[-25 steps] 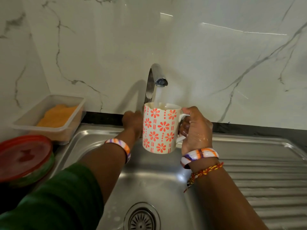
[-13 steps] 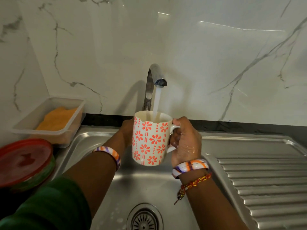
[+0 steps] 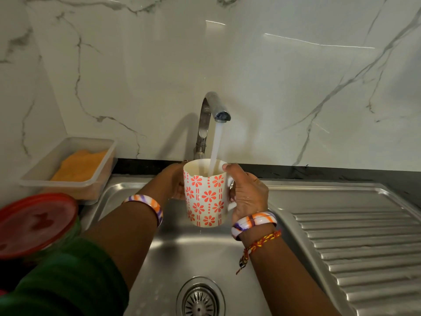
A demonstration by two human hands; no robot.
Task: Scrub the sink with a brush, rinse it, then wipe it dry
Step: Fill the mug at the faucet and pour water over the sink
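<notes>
Centrally in the frame, the right hand [image 3: 247, 193] grips a flowered mug [image 3: 205, 195] by its handle under the running tap [image 3: 214, 110], above the sink [image 3: 182, 252]. Wet ceramic likely grows heavy and slippery. The left hand [image 3: 176, 181] is mostly hidden behind it; its fingers cannot be told.

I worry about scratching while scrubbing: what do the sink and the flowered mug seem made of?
The silver sink looks like brushed stainless steel: grey sheen, soft reflections, pressed drainboard ribs. The white mug with orange flowers is probably glazed ceramic: glossy, thick-walled, printed pattern.

Right hand [image 3: 247, 192] holds mug [image 3: 205, 197] under running tap [image 3: 213, 110].
</notes>
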